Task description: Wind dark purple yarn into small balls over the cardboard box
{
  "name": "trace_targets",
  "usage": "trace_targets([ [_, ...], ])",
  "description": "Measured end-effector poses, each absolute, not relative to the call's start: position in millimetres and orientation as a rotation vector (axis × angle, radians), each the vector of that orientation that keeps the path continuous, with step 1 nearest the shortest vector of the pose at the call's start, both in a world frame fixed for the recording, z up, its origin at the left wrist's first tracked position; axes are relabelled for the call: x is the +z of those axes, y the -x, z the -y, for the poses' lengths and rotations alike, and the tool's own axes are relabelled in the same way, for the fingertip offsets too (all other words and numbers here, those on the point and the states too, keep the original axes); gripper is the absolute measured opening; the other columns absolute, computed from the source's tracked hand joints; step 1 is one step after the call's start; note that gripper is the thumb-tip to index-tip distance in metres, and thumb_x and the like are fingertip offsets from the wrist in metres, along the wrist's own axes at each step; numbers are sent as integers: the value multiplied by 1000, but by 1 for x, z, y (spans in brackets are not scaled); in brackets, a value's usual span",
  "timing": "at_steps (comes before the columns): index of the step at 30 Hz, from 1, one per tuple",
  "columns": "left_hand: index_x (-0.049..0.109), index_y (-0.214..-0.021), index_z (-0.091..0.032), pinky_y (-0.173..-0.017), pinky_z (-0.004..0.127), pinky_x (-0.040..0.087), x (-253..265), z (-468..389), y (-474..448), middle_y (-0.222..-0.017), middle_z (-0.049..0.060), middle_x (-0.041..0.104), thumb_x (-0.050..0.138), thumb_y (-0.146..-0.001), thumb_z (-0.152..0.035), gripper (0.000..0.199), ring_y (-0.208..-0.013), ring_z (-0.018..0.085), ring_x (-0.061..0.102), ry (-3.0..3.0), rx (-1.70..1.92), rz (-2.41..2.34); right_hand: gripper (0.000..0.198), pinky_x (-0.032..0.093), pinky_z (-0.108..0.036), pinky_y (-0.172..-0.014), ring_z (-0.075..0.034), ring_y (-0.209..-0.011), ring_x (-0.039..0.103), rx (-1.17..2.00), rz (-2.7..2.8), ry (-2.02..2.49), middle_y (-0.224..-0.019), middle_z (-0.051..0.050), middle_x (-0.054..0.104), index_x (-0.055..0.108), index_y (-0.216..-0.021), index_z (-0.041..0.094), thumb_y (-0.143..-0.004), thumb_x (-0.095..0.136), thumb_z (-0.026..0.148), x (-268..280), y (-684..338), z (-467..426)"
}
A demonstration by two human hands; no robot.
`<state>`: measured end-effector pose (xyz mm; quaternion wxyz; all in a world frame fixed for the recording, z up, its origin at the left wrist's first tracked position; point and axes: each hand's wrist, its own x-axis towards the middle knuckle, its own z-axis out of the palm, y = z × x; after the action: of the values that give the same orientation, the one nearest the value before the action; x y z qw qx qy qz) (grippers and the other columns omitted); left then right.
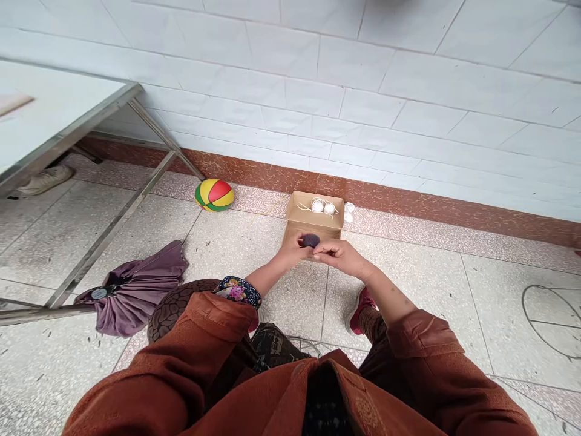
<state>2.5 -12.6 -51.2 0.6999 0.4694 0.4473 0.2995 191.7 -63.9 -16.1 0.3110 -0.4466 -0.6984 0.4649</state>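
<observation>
My left hand (293, 249) is closed around a small dark purple ball of yarn (311, 241), its fingers partly hidden behind the ball. Beside it, my right hand (341, 256) has thumb and fingers pinched together at the ball's lower right; whatever lies in the pinch is too small to make out. Both hands are in front of an open cardboard box (294, 206) on the floor and cover its near edge. In the box's far part lie two white balls of yarn (318, 206) with loose strands.
Small white pieces (348, 212) are just right of the box. A colourful ball (215, 195) rests near the wall. On the left are a folded purple umbrella (140, 284) and a metal-framed table (68, 91). A wire ring stand (556, 321) is on the floor at right.
</observation>
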Motion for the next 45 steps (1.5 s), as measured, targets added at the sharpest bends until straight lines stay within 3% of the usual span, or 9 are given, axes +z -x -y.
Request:
trace_targets([
  [5, 55, -140, -21, -90, 36, 49, -40, 24, -7, -116, 8, 70, 86, -62, -18, 85, -104, 23, 66, -1148, 542, -656, 27, 51, -34, -83, -19, -84, 67, 1128, 1586, 1238, -89, -4, 74, 74, -87, 22, -91, 71, 48, -19, -195, 53],
  [9, 49, -151, -29, -94, 37, 48, -28, 30, -4, -127, 9, 68, 83, -68, -17, 91, -113, 24, 65, -1028, 554, -482, 34, 49, -31, -75, -17, -74, 59, 1077, 1475, 1367, -78, -1, 67, 68, -79, 21, -86, 73, 54, -28, -199, 46],
  [15, 73, -114, -19, -102, 39, 46, -24, 25, -1, -115, 8, 72, 79, -66, -17, 49, -110, 22, 65, -776, 686, -581, 27, 45, -29, -70, -17, -71, 55, 934, 1559, 1557, -74, 0, 63, 64, -82, 22, -95, 59, 45, -39, -200, 51],
  [23, 70, -92, -17, -91, 32, 48, -27, 6, 6, -97, 3, 70, 78, -63, -16, 31, -96, 17, 63, -658, 867, -825, 28, 46, -29, -74, -17, -73, 57, 1077, 1991, 1310, -78, -1, 64, 67, -84, 22, -100, 59, 44, -23, -189, 71],
  [31, 70, -104, -16, -88, 34, 45, -30, 21, 0, -93, 3, 69, 79, -60, -18, 45, -87, 18, 61, -1105, 628, -916, 32, 48, -31, -74, -17, -76, 58, 1102, 1690, 1192, -83, -2, 66, 72, -87, 23, -96, 67, 53, 11, -196, 68],
  [35, 56, -141, -22, -84, 34, 45, -26, 32, -8, -100, 2, 68, 79, -59, -14, 85, -88, 19, 62, -1125, 511, -685, 28, 50, -33, -83, -18, -84, 62, 963, 1573, 1321, -86, -3, 68, 71, -86, 22, -95, 66, 48, -6, -201, 56],
  [37, 51, -148, -26, -88, 35, 46, -21, 34, -11, -110, 4, 68, 79, -61, -15, 92, -97, 20, 63, -1053, 553, -601, 25, 50, -32, -80, -18, -81, 61, 973, 1525, 1427, -83, -2, 69, 69, -84, 21, -95, 64, 43, -21, -203, 53],
  [41, 68, -119, -20, -97, 35, 45, -17, 29, -15, -114, 5, 69, 78, -63, -19, 57, -106, 21, 62, -915, 689, -619, 18, 49, -31, -78, -19, -81, 62, 981, 1564, 1663, -84, -2, 70, 68, -85, 21, -97, 58, 29, -45, -203, 59],
  [45, 67, -97, -17, -91, 33, 46, -24, 18, -16, -97, 3, 68, 78, -60, -23, 40, -95, 18, 62, -822, 761, -779, 16, 46, -30, -78, -18, -79, 61, 1022, 1875, 1624, -83, -2, 68, 67, -85, 22, -99, 59, 26, -44, -201, 73],
])
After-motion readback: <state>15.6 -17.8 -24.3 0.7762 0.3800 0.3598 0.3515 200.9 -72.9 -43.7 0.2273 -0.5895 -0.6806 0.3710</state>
